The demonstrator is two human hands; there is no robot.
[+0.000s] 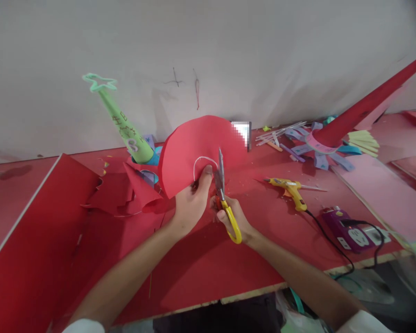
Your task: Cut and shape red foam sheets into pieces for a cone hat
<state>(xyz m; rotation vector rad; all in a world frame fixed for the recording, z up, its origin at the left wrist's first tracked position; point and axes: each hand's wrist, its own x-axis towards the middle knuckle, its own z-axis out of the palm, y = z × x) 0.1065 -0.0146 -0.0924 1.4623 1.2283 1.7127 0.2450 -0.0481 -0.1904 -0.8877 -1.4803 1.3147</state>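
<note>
My left hand (194,203) grips a large rounded piece of red paper (197,138) by its lower edge, thumb on top. A curved white line is drawn on the paper near that thumb. In my right hand (234,212) is a pair of scissors (231,219) with a yellow handle, its blades pointing up and lying against the paper just right of the white line. Whether the blades are parted is hard to make out. The paper is held up above the red tabletop (201,273).
Left stand a green cone (125,125) with a star outline on top and crumpled red paper (118,189). Right lie a yellow glue gun (291,187), a purple power adapter (348,229) with a black cord, glue sticks (280,134) and a red cone (360,106). A wall closes the back.
</note>
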